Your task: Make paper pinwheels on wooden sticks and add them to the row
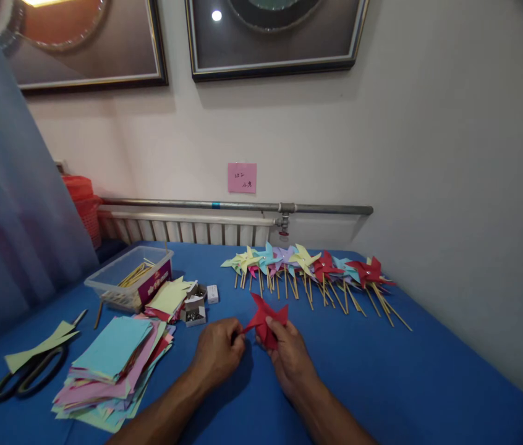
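A red paper pinwheel [265, 321], partly folded, is held over the blue table [382, 371] between both hands. My right hand [289, 355] grips its lower right part with thumb on top. My left hand [217, 352] pinches its left tip. A row of finished pinwheels on wooden sticks [312, 275] in yellow, blue, purple and red lies just beyond the hands.
A stack of coloured paper squares [113, 364] lies at left, with black scissors [27, 377] beside it. A clear plastic tub of wooden sticks [129, 281] and small boxes of pins [195, 307] stand behind. A radiator and pipe [243, 207] run along the wall.
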The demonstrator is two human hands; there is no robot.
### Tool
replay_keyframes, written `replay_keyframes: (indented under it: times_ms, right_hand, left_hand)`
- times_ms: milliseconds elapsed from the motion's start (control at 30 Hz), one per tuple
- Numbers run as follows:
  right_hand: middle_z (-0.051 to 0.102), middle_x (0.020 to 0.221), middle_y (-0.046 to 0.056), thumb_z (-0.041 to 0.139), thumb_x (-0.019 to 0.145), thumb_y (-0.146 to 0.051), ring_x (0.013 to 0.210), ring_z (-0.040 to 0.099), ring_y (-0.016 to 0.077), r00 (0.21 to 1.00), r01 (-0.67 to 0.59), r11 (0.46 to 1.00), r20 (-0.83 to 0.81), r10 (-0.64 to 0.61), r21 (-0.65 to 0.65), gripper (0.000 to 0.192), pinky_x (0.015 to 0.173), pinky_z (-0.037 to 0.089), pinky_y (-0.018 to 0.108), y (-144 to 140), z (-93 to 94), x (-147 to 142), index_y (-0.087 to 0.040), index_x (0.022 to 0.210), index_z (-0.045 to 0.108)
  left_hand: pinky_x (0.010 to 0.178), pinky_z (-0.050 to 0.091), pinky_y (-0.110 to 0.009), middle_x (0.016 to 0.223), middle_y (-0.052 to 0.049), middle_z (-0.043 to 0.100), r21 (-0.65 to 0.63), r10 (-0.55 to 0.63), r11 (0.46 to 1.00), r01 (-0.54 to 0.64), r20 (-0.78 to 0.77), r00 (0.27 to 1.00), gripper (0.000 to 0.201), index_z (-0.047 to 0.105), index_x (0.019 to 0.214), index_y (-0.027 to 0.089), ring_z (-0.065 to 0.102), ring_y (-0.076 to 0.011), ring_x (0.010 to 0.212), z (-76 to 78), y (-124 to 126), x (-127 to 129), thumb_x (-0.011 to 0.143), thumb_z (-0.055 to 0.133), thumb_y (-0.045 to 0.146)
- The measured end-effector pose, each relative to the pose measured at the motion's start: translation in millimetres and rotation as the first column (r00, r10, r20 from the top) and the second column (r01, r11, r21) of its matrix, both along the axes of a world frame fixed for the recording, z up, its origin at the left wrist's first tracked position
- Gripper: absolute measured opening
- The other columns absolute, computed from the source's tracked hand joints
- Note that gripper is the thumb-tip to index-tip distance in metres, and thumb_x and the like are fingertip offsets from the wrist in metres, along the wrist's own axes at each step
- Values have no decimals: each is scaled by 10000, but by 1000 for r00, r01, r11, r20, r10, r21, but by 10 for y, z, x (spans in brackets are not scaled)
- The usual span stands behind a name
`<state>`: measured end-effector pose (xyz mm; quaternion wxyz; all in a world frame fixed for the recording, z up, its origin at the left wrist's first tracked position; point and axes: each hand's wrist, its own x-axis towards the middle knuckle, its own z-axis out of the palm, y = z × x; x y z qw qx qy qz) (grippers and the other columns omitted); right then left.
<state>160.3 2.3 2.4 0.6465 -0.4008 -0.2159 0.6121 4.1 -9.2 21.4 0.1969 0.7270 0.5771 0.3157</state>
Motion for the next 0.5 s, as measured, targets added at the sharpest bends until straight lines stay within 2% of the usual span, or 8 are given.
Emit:
replay_keyframes:
  times_ms: [300, 500]
  right_hand:
    - [704, 610, -27, 1014, 449, -423, 590, 620, 160, 1000, 29, 999, -2, -29, -23, 481, 595, 531, 310, -4, 3, 13, -207, 710, 673]
    - [703, 606, -21, 1006, 452, -413, 592, 623, 164, 1000, 12, 1000, -7, -12, -18, 467, 604, 525, 316, 0, 29, 4, -205, 707, 674]
  left_hand:
    - [705, 351, -264, 747, 8, 668, 44, 27, 999, -29, 39, 999, 168, 616, 777, 203, 608, -157, 740, -7, 44, -63, 886, 505, 137]
    - [690, 359, -273, 723, 6, 636, 53, -40, 998, 34, 106, 994, 239, 604, 763, 207, 591, -163, 721, 41, 8, -48, 946, 458, 258]
